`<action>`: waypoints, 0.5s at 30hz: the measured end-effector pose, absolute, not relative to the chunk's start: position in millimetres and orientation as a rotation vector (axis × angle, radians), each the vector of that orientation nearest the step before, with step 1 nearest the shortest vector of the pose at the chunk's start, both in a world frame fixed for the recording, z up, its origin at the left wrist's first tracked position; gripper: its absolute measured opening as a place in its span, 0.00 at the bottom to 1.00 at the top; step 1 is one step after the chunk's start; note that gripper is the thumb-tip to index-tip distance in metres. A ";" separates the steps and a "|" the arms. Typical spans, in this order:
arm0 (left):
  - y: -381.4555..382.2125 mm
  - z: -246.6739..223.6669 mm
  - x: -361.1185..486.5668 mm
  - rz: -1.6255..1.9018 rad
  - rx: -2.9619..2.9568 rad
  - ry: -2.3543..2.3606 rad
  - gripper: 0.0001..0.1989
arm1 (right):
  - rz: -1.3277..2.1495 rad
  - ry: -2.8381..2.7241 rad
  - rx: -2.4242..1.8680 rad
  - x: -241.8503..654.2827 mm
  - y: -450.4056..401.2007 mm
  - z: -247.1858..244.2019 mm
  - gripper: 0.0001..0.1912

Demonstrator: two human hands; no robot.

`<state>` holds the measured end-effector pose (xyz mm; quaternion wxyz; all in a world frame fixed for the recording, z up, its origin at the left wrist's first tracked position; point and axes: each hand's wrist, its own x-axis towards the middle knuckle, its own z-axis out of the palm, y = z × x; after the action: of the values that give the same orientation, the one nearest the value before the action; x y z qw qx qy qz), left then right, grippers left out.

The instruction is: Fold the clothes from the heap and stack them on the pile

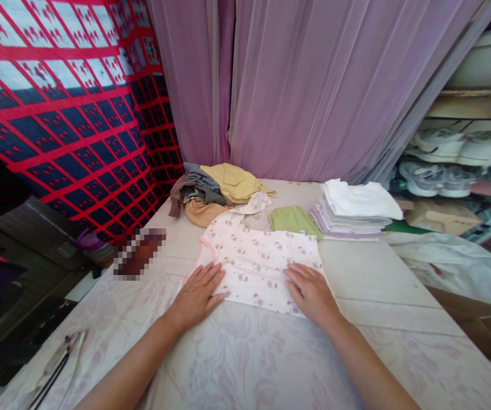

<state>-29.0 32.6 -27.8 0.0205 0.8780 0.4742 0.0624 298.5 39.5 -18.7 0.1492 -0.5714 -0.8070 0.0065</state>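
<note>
A small white sleeveless top (256,259) with a tiny printed pattern and pink edging lies spread on the cloth-covered table (237,359). My left hand (200,287) rests flat on its left side, near the pink trim, with the fingers stretched out. On the right part of the top lies my right hand (311,287), its fingers extended and the palm down. Neither hand grips the fabric. Just beyond the top is a folded green garment (294,221), partly overlapped by it.
A stack of folded clothes (354,208) with white on top stands at the back right. Crumpled yellow, grey and brown clothes (228,185) are heaped at the back left. Cords (60,364) lie at the near left edge. Shoes (442,176) fill a rack at right.
</note>
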 end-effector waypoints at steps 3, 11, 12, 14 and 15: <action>30.4 -25.6 -29.0 0.225 2.709 1.441 0.27 | 0.171 -2.354 -1.609 264.5 63.0 0.8 0.17; 28.8 -26.9 -28.0 0.325 2.679 1.405 0.23 | 0.353 -2.463 -1.494 187.4 121.0 5.7 0.10; 29.0 -27.8 -28.4 0.341 2.674 1.399 0.23 | 0.369 -2.468 -1.492 185.2 123.0 4.1 0.08; 29.5 -29.1 -28.9 0.367 2.659 1.393 0.23 | 0.382 -2.465 -1.478 183.6 123.4 0.2 0.06; 29.7 -29.4 -29.0 0.377 2.649 1.393 0.23 | 0.372 -2.452 -1.472 183.6 122.3 -2.2 0.06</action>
<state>-29.0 29.7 -29.4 0.0626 0.8765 0.4608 0.1246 183.6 122.3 -2.2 0.1285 -0.5063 -0.8431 0.1280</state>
